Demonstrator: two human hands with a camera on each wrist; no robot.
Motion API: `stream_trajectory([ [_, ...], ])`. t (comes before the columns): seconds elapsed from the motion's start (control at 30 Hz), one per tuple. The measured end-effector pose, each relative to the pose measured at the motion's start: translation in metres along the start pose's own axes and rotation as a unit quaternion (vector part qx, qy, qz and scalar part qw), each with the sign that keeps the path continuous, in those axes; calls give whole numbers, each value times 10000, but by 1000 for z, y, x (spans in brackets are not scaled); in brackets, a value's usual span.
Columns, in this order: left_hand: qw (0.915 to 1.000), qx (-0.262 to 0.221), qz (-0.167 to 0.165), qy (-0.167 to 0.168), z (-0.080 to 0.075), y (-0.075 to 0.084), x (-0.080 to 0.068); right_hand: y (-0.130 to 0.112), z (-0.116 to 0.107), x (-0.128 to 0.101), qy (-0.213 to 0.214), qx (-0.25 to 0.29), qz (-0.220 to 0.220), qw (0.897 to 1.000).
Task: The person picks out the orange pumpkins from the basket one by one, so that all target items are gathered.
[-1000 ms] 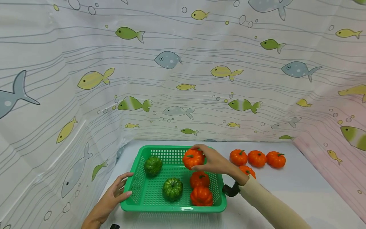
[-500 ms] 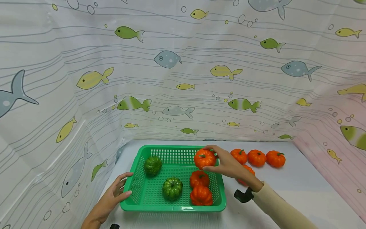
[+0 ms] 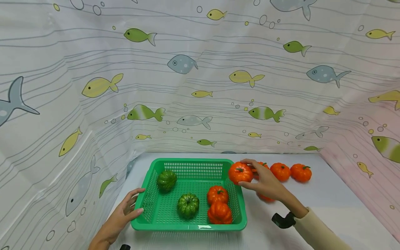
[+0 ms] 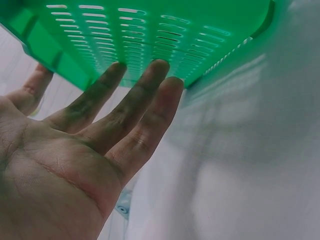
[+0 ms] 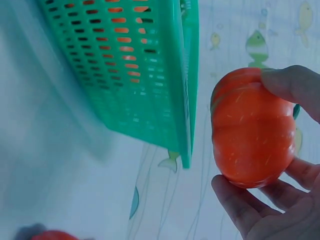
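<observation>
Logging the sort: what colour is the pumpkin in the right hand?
Orange; the pumpkin shows best in the right wrist view.

Straight fingers against green basket

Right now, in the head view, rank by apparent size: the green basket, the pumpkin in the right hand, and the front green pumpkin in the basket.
1. Green basket, clearly largest.
2. Held orange pumpkin and front green pumpkin look alike, so I won't rank them.
</observation>
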State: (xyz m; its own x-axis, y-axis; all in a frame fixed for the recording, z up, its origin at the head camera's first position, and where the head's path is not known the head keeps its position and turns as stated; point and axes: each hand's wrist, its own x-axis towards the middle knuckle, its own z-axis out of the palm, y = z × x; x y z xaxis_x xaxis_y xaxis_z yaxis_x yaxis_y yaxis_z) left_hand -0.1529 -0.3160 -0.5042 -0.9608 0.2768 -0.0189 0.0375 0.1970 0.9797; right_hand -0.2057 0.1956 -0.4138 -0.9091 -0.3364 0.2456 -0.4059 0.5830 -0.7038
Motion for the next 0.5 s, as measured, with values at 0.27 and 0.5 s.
stream_trajectory([
  [0.27,10000,-24,22,-19,1,3,1,21,-20,-25,270,-125,366,9989],
  [0.5,10000,-59,-6,29,1,2,-1,41,-34,-46,428,-285,692,9963],
])
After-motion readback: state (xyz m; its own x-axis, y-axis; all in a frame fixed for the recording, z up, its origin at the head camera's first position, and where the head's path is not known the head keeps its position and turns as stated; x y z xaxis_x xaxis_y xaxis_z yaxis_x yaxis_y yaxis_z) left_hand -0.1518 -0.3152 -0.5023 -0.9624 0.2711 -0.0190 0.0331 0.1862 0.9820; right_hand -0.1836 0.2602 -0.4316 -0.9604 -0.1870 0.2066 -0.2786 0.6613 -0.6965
